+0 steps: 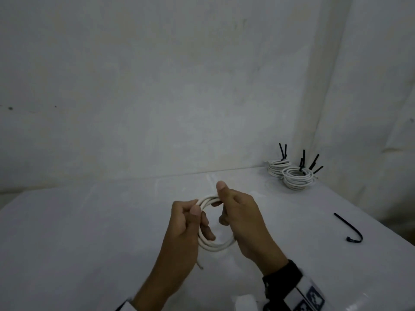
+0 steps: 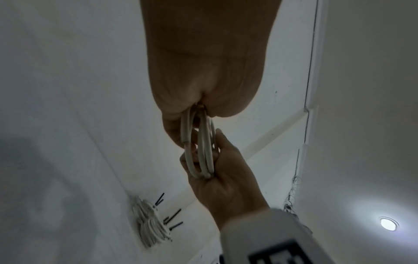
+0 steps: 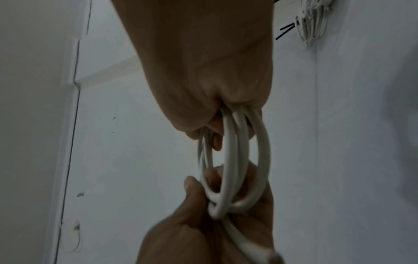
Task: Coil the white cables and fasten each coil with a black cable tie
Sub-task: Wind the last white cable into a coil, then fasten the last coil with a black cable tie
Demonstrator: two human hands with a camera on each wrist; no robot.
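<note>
A white cable coil [image 1: 216,245] of a few loops hangs above the white table [image 1: 89,232], held between both hands. My left hand [image 1: 195,217] grips its left side, thumb on top and fingers curled through the loops. My right hand [image 1: 224,209] grips the right side, thumb raised. One cable end [image 1: 199,265] sticks out below the left hand. In the left wrist view the coil [image 2: 203,148] runs from my left hand [image 2: 181,135] to my right hand [image 2: 217,160]. The right wrist view shows the loops [image 3: 230,160] edge-on. A loose black cable tie [image 1: 350,230], hooked at one end, lies to the right.
Several finished coils [image 1: 292,175] with black tie ends sticking up are stacked at the table's far right corner, also in the left wrist view as finished coils [image 2: 149,225]. A white wall [image 1: 157,86] stands right behind the table. The table's right edge runs close past the loose tie.
</note>
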